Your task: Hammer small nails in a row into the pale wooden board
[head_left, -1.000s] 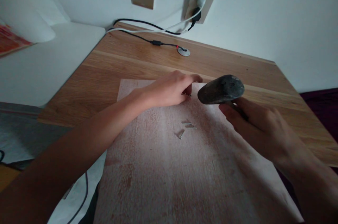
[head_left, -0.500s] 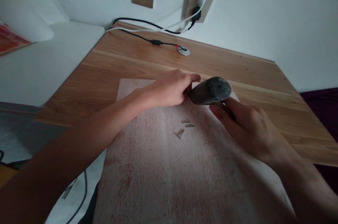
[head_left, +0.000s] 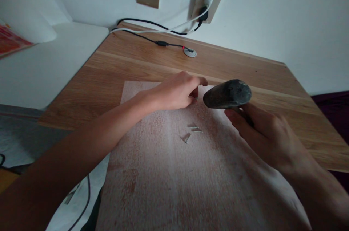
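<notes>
My right hand (head_left: 267, 133) is closed around the handle of a mallet (head_left: 226, 94) with a dark, scuffed, rounded head. The mallet head hangs above the board, just right of my left hand (head_left: 178, 91). My left hand rests near the far edge of the board, fingers pinched on a nail (head_left: 195, 97); only its shiny head end shows. Several loose nails (head_left: 195, 130) lie in the middle of the whitish, worn wooden board (head_left: 163, 173). The mallet head and the nail in my fingers are apart.
Beneath the board is a wood-grain table (head_left: 89, 82). Black and white cables (head_left: 152, 30) run along its back to a wall socket (head_left: 208, 4). One cable enters a round grommet (head_left: 190, 53). A white surface (head_left: 73, 49) with a white and red package (head_left: 24, 24) stands at left.
The mallet in my right hand has shifted right, away from my left hand, uncovering the nail end at the fingertips. My left hand stays in place.
</notes>
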Available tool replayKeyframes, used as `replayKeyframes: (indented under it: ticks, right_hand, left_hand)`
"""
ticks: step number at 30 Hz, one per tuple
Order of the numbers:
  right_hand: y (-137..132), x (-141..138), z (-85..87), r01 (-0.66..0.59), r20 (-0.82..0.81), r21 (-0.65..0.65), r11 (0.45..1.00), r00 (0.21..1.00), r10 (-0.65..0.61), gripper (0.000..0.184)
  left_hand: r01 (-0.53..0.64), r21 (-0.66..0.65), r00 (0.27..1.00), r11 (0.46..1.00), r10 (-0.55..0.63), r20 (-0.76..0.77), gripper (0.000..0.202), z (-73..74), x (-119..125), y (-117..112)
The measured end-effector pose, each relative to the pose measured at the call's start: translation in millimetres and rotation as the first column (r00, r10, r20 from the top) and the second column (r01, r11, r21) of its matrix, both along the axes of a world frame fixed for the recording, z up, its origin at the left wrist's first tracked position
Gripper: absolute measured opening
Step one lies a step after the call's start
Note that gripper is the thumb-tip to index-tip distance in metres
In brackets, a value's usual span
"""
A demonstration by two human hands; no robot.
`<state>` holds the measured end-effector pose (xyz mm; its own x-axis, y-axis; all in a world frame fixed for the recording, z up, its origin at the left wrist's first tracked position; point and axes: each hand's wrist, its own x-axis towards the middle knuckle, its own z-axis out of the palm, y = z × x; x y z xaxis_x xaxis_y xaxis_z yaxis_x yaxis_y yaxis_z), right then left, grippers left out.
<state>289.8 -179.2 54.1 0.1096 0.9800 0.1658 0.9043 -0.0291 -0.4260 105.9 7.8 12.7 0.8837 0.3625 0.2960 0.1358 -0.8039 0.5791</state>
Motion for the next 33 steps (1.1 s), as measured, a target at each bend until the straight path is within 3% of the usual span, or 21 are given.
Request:
replayKeyframes:
  ticks: [8, 13, 18, 26, 33]
  right_hand:
    - [10, -7, 2.1, -0.07, 0.047, 0.089, 0.994, 0.997, 0.066, 0.031]
    - [10, -12, -2.7, -0.049, -0.012, 0.012, 0.999, 0.999, 0.049, 0.033]
    - [3, -5, -3.9, 0.023, 0.01, 0.023, 0.999, 1.0, -0.023, 0.031]
    - [-6, 0, -9.8, 0.078, -0.032, -0.107, 0.991, 0.996, -0.082, 0.04]
    - [-2, -2, -9.2, 0.1, -0.024, -0.062, 0.993, 0.995, -0.101, 0.04]
  left_hand:
    - [0.035, -0.003, 0.998, 0.999, -0.035, 0.058, 0.044, 0.0, 0, 1]
    - [0.025, -0.019, 0.997, 1.0, -0.023, 0.067, 0.043, 1.7, -1, -1]
    - [0.043, -0.03, 0.997, 0.999, -0.041, 0.06, 0.047, 2.0, 0, -1]
    - [0.008, -0.051, 0.993, 0.999, -0.002, 0.118, 0.033, -6.0, 1, 2]
    - [0.019, -0.071, 0.996, 0.997, -0.012, 0.092, 0.03, -2.7, 1, 1]
